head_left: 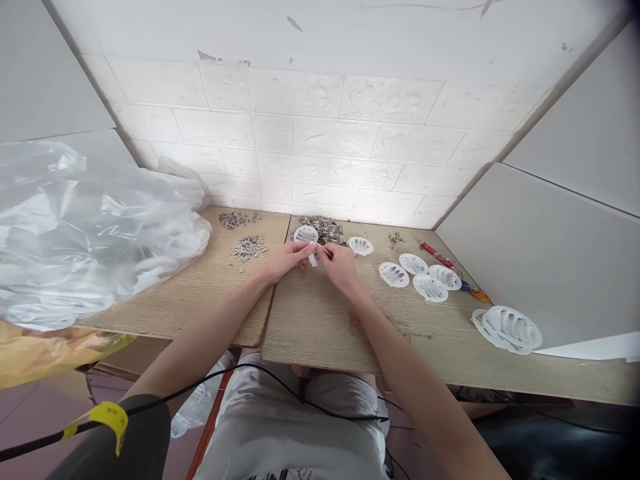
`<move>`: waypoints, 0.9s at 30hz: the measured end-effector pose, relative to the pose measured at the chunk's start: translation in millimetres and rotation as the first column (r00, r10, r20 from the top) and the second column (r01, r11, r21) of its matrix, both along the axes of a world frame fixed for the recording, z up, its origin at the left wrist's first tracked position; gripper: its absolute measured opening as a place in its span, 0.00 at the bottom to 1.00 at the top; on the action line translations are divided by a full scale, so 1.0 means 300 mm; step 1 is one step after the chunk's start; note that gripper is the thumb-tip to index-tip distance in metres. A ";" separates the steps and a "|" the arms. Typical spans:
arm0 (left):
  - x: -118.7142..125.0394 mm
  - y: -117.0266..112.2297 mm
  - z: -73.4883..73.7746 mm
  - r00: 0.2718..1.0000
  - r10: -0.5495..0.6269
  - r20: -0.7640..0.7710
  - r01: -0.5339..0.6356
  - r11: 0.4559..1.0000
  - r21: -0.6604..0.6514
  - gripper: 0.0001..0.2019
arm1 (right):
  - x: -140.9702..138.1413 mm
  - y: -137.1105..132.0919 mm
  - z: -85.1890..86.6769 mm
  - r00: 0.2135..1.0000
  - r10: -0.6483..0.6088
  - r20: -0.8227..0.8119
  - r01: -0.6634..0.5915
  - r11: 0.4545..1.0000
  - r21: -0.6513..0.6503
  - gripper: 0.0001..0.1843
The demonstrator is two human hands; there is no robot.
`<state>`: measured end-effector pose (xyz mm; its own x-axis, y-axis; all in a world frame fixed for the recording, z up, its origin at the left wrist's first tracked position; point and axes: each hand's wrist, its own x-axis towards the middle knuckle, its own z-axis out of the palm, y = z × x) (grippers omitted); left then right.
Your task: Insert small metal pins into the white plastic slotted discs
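Observation:
My left hand (pixel 290 259) and my right hand (pixel 339 264) meet over the wooden table (pixel 310 320), fingers pinched together on a small white plastic part (pixel 313 259) held between them. Just behind the hands lies a white oval plastic holder (pixel 306 234) beside a pile of small metal pieces (pixel 325 229). Another white holder (pixel 361 246) lies to the right of my right hand. What exactly my right fingertips pinch is too small to make out.
Several white oval holders (pixel 423 277) lie at the right, and a stack of them (pixel 510 329) near the right panel. Smaller piles of metal bits (pixel 249 247) sit at left. A large clear plastic bag (pixel 85 227) fills the left side. A red tool (pixel 436 254) lies near the wall.

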<state>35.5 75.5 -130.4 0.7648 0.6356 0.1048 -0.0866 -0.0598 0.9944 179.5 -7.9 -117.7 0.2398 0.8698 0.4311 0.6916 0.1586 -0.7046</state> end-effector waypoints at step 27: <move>0.017 0.008 0.000 0.984 0.112 0.139 -0.066 0.952 -0.299 0.22 | 0.083 -0.005 0.019 0.942 0.097 -0.321 -0.175 0.958 -0.226 0.18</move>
<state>40.5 78.0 -130.5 0.6932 0.7206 0.0152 -0.2457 0.2164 0.9449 204.5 -9.4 -112.0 0.1965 0.9727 0.1233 0.4227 0.0295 -0.9058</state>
